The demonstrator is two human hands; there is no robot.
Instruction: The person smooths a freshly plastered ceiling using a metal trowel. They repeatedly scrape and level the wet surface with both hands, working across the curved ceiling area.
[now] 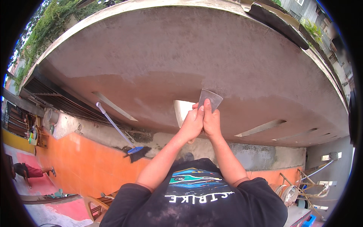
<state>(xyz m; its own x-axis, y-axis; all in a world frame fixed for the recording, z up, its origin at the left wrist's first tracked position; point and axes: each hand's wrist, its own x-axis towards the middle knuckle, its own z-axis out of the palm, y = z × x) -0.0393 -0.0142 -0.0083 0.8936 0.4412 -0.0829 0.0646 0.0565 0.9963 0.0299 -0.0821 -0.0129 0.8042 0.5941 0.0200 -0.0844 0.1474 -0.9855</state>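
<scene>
In front of my chest I hold a putty knife (211, 99), its wide grey blade pointing up and away toward the wall (170, 49). My right hand (211, 122) is closed on it, the thumb pressed flat along the blade. Tight beside it, my left hand (192, 123) is closed too, its fingers meeting the right hand at the base of the blade. A bit of the wooden handle shows below the hands. The wall's upper part is lighter grey; a darker, browner area lies below. Whether the blade touches the wall, I cannot tell.
A slot (183, 112) opens in the wall behind my hands, with more slanted slots either side. A broom (117, 126) leans on the wall at left. Orange flooring (87, 155) runs behind me. Chairs and buckets (289, 195) stand right; another person (32, 170) is far left.
</scene>
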